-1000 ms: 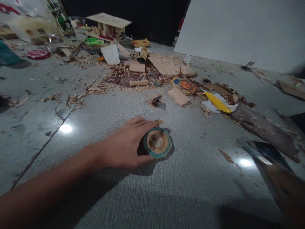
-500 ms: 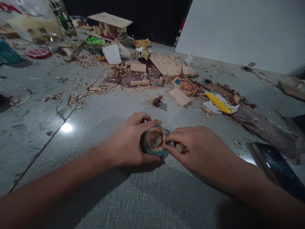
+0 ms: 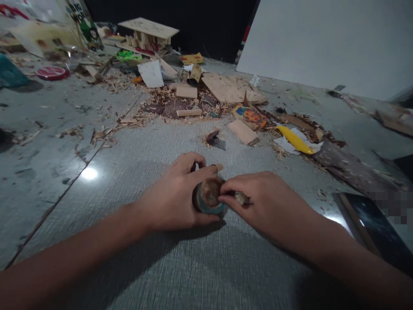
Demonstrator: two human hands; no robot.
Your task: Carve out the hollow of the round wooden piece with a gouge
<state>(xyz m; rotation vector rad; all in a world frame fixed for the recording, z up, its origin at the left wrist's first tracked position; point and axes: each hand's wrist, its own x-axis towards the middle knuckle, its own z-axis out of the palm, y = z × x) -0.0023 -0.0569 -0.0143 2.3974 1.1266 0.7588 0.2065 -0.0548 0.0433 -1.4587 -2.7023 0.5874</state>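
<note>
The left hand [image 3: 172, 200] wraps the disc [image 3: 208, 196] from the side, thumb below and fingers [image 3: 201, 173] curled over the top edge. The disc stands tilted on its rim on the floor [image 3: 226, 267], its face turned to the right hand. The grip seems meant to brace it against a push. The right hand [image 3: 269, 202] meets that face, thumb and forefinger pinched shut on a small brownish bit [image 3: 241, 198] whose tip is at the disc's edge. What the bit is, I cannot tell. The disc sits between the two hands, in the middle of the near floor.

The disc is a round slice, pale brown and roughly hollowed in the middle, with a teal band round the rim. The floor is grey, finely ribbed tile, glossy where light strikes it. Beyond lie curled wood shavings [image 3: 161, 97], a flat wood block [image 3: 241, 131], a ridged yellow scraper [image 3: 295, 138] on white paper, and a plywood sheet [image 3: 230, 86]. A dark glossy slab [image 3: 371, 224] lies by the right forearm.
</note>
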